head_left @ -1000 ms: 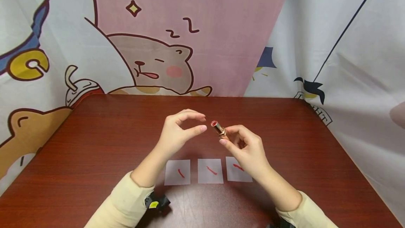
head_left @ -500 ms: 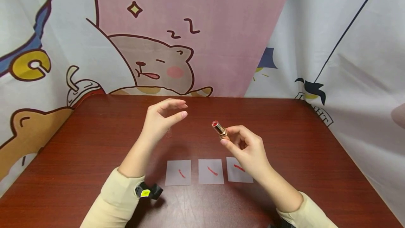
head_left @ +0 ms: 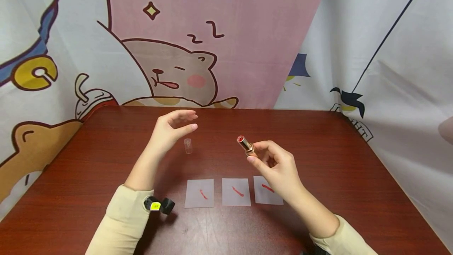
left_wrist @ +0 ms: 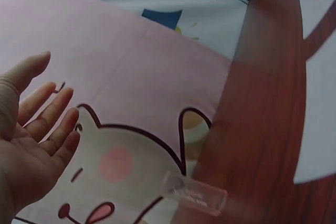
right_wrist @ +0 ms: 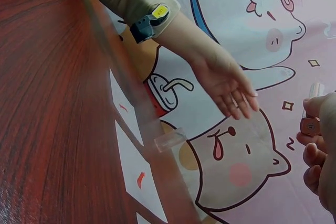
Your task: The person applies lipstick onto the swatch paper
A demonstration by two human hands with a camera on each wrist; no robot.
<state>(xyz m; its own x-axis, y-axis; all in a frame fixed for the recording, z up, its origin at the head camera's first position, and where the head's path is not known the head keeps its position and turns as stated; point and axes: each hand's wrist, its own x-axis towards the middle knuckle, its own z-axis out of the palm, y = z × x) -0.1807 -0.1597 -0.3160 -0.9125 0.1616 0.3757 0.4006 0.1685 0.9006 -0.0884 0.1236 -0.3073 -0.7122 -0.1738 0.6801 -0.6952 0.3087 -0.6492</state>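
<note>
My right hand (head_left: 277, 164) pinches a lipstick (head_left: 245, 143) between thumb and fingers above the table. Its gold tube tilts up to the left, and red shows at the tip. My left hand (head_left: 173, 127) is raised to the left of it, fingers relaxed and thumb apart, holding nothing; the left wrist view shows its palm (left_wrist: 34, 156) bare. A clear cap (head_left: 188, 146) stands on the table just right of my left wrist, not touched by either hand. In the right wrist view the clear cap (right_wrist: 170, 140) is beyond the papers.
Three white paper squares lie in a row near me: left paper (head_left: 192, 200), middle paper (head_left: 230, 200) and right paper (head_left: 260, 198), each with a red stroke. My right hand partly overlaps the right one. A printed cloth (head_left: 255, 30) hangs behind the brown table (head_left: 318, 137).
My left hand has moved left, away from the lipstick tip, and the clear cap on the table has come into sight. My right hand with the lipstick has hardly moved.
</note>
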